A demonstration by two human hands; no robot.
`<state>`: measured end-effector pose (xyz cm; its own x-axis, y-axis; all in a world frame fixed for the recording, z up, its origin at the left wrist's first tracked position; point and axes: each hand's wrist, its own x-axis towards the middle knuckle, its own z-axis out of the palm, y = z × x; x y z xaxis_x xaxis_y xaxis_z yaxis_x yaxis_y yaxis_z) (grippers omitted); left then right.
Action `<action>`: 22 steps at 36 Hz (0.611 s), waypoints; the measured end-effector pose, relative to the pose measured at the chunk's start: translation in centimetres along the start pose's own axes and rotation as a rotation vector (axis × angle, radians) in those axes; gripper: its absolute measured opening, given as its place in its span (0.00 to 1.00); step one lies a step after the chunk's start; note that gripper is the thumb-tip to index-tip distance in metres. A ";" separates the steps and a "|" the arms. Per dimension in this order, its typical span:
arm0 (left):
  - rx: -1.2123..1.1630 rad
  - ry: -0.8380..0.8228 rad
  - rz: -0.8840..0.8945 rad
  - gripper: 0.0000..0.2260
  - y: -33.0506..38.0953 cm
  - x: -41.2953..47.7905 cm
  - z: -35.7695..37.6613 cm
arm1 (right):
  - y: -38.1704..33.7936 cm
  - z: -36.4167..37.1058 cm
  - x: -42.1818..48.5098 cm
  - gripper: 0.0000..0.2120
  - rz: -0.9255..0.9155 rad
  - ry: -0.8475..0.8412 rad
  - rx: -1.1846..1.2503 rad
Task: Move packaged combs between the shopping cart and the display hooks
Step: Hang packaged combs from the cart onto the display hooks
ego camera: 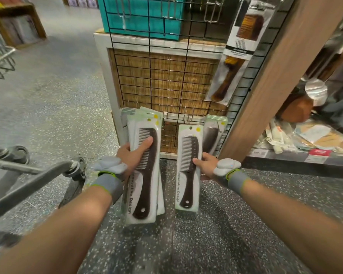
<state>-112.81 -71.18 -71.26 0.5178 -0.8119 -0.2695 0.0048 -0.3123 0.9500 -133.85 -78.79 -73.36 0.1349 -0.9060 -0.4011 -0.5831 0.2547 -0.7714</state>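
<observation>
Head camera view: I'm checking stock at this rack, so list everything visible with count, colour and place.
Stack of packaged dark brown plastic combs: several, white-green cards, left of centre.
Single packaged dark brown comb: one, right of the stack.
Hanging packaged dark combs: a few, low hook, grid's right edge.
Amber wooden combs in clear packs: two, grid's upper right.
Black wire grid panel: one, upright, centre.
Grey metal shopping cart: one, lower left.
Left hand: one, grips the stack.
Right hand: one, pinches the single pack.

Shopping cart (31, 179) is cut off at left edge. Fingers of left hand (130, 157) are hidden behind comb stack (147, 182), those of right hand (207, 165) behind single packaged comb (188, 169). Shelf goods (305, 135) are blurred.
</observation>
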 end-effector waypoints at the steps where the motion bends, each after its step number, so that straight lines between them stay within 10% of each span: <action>1: -0.009 0.000 0.005 0.19 0.1 0.0 0.1 | 0.1 0.0 0.5 0.17 0.004 -0.004 -0.018; 22: -0.036 0.099 -0.026 0.22 -0.5 1.1 -3.3 | -1.1 0.8 -1.7 0.15 -0.125 -0.060 0.075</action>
<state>-109.39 -70.32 -71.53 0.5992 -0.7505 -0.2788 0.0488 -0.3134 0.9484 -132.76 -77.29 -72.20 0.2521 -0.9110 -0.3264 -0.4978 0.1672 -0.8510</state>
